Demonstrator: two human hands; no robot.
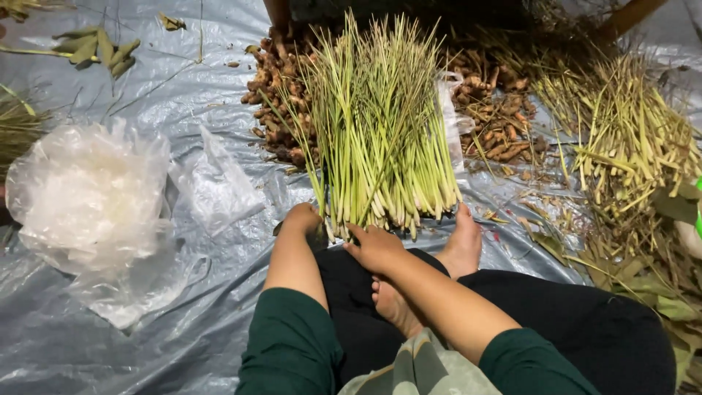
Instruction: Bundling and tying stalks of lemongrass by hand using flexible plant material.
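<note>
A thick bundle of green lemongrass stalks lies on the grey plastic sheet, its pale cut ends toward me. My left hand rests at the bundle's near left corner, fingers curled among the stalk ends. My right hand lies palm down just before the cut ends, fingertips touching them. Whether either hand grips a stalk is hidden. My bare feet sit right behind the hands, and I wear green sleeves and dark trousers.
A heap of brown roots lies behind the bundle, more roots to its right. Trimmed yellow-green stalks and leaves are piled at the right. Crumpled clear plastic bags sit at the left, with loose leaves beyond them.
</note>
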